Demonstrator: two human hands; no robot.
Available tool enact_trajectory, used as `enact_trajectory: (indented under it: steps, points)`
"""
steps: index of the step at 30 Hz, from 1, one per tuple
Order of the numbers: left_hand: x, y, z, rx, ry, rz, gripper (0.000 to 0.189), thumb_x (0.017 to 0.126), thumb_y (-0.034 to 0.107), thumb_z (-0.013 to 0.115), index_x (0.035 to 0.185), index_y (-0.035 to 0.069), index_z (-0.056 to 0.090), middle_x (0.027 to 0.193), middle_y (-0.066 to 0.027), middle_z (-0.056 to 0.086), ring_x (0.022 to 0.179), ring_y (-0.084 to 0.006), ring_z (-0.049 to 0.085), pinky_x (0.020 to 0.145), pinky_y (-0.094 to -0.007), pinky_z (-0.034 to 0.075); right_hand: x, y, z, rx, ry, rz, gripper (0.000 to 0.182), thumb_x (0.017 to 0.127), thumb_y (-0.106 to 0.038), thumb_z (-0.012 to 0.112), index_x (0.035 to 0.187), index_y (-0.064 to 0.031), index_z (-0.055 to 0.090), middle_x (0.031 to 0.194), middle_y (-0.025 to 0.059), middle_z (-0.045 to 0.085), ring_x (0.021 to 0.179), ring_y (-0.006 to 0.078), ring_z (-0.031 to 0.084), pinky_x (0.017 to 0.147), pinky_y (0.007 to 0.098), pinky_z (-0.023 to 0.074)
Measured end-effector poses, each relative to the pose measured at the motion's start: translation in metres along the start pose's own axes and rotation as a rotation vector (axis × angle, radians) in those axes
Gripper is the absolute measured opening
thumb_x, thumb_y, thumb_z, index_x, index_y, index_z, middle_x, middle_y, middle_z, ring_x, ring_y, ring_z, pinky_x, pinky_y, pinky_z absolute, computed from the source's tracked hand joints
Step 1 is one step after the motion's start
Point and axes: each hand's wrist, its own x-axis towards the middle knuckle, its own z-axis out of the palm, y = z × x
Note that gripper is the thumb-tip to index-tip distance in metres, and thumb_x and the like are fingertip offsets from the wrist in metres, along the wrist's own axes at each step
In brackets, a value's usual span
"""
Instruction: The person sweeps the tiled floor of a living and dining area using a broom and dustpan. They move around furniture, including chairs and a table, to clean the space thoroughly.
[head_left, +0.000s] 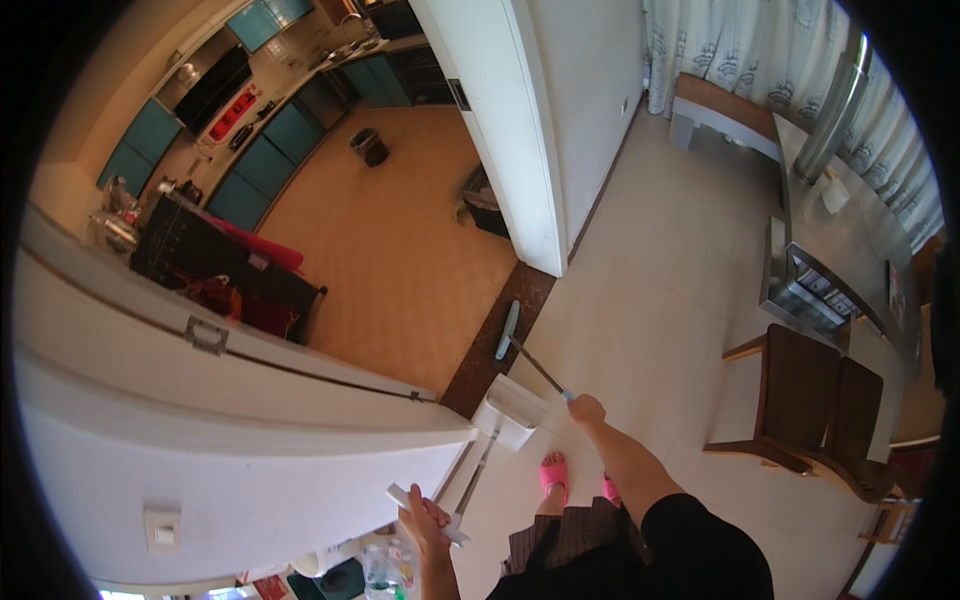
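My right hand (586, 409) is closed around the upper end of a broom's metal handle (538, 366). The broom's narrow grey-blue head (508, 330) rests on the dark brown threshold strip (475, 373) of the doorway. In my left hand (426, 519) is the white grip of a long-handled dustpan. Its metal pole (475, 474) slants up to a white pan (512, 409), which sits on the pale tile floor beside the threshold and the wall's end. The pan's opening faces the broom side, and a gap separates the two. Whether dirt lies in the pan, I cannot tell.
Through the doorway are a waste bin (370, 147), a black crate (486, 201) and teal kitchen cabinets (259, 169). A black cart (217, 262) stands near the left jamb. To the right are a wooden chair (799, 390), a table (847, 217) and a bench (724, 112). Plastic bottles (388, 566) lie lower left.
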Motion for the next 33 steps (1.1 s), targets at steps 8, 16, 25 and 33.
enact_trajectory:
  steps: [8,16,25,33]
  points:
    - [0.069,0.015,0.009,0.048,-0.098,-0.055,0.022,0.079,0.021,0.046,0.065,0.010,0.033,0.040,0.0017,0.025,0.028,-0.0084,0.025,0.028,-0.0231,0.024,-0.002,0.083,0.021,-0.051,-0.003,0.246,0.037,0.076,-0.035,0.037,0.087,-0.0066,0.059,0.088,0.0138,0.058,0.082,0.0285,0.056,0.070,0.0381,0.0440]
    - [0.095,0.036,0.051,0.016,-0.207,-0.103,0.019,0.078,0.021,0.047,0.069,0.011,0.033,0.041,0.0022,0.026,0.030,-0.0076,0.025,0.029,-0.0223,0.024,-0.148,0.209,-0.037,-0.064,0.001,0.604,0.047,0.075,-0.044,0.042,0.086,-0.0008,0.058,0.086,0.0173,0.057,0.083,0.0308,0.055,0.070,0.0371,0.0434]
    - [0.090,0.044,0.142,0.117,-0.273,-0.064,0.016,0.078,0.019,0.047,0.070,0.009,0.037,0.041,0.0012,0.026,0.029,-0.0092,0.025,0.029,-0.0235,0.025,-0.053,0.160,-0.068,0.075,0.128,0.232,0.050,0.075,-0.045,0.042,0.074,0.0027,0.058,0.076,0.0224,0.056,0.075,0.0354,0.054,0.066,0.0407,0.0430]
    - [0.079,0.040,0.211,0.205,-0.257,-0.094,0.018,0.078,0.021,0.047,0.066,0.012,0.036,0.040,0.0026,0.025,0.028,-0.0090,0.025,0.030,-0.0237,0.027,0.120,0.048,-0.089,0.166,0.109,0.131,0.043,0.072,-0.040,0.043,0.078,-0.0009,0.060,0.082,0.0184,0.057,0.077,0.0325,0.056,0.067,0.0395,0.0445]
